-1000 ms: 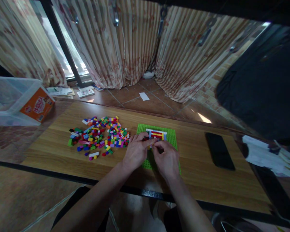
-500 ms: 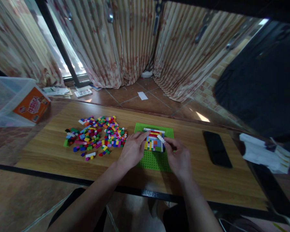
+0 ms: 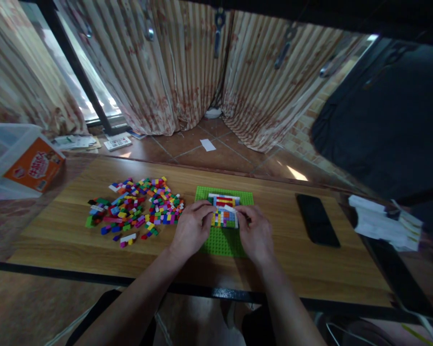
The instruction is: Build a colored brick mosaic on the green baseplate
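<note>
My right hand point(image 3: 255, 233) pinches a white toy brick point(image 3: 230, 208) between thumb and fingertips, tilted over a small brick build. Facing it, my left hand point(image 3: 192, 228) has thumb and index finger drawn together at the build's left side; whatever lies between those fingertips is too small to make out. The build point(image 3: 224, 218) has a white border, red and yellow rows at the back and mixed colours in front, partly covered by my fingers. It sits on a green studded baseplate point(image 3: 223, 242).
Loose coloured bricks point(image 3: 130, 211) spread over the left of the wooden table point(image 3: 94, 254). A black phone point(image 3: 317, 220) lies to the right. Beyond the table's left end stands a clear plastic bin point(image 3: 7, 144) with an orange label. Crumpled white paper point(image 3: 378, 223) is at the right end.
My right hand has brought the white brick leftward over the build. The left hand's fingers have drawn back from the build's top and closed together. The whole view has shifted slightly.
</note>
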Motion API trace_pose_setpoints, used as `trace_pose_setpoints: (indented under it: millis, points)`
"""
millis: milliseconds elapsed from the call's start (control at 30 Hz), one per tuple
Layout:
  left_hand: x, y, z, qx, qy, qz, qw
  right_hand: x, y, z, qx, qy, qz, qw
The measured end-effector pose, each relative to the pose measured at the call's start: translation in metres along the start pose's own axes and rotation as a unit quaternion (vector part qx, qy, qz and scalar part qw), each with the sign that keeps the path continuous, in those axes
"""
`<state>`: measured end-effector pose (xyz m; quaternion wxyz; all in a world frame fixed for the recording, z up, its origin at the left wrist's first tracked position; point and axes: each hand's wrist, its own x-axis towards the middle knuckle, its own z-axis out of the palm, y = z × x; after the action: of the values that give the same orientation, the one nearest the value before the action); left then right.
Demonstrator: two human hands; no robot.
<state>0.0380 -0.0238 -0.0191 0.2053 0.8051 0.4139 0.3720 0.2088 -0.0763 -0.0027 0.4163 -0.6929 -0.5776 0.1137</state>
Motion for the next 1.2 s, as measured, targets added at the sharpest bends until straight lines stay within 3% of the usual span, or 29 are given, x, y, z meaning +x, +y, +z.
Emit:
trace_pose_setpoints:
  millis: [367, 600, 967, 1200]
  points:
    - [0.002, -0.001, 0.0, -0.008, -0.011, -0.025, 1.0, 0.013, 0.003, 0.019, -0.026, -0.001, -0.076, 0.997]
    - [0.002, 0.0, -0.001, -0.01, -0.025, -0.02, 0.999, 0.016, 0.006, 0.024, 0.008, 0.033, -0.039, 0.999]
    - [0.001, 0.0, -0.002, -0.011, -0.031, -0.021, 0.999, 0.015, 0.005, 0.026, 0.075, 0.029, 0.003, 0.997]
    - [0.0, 0.001, -0.002, -0.004, -0.034, -0.013, 0.999, 0.014, 0.005, 0.028, 0.022, 0.039, -0.019, 0.999]
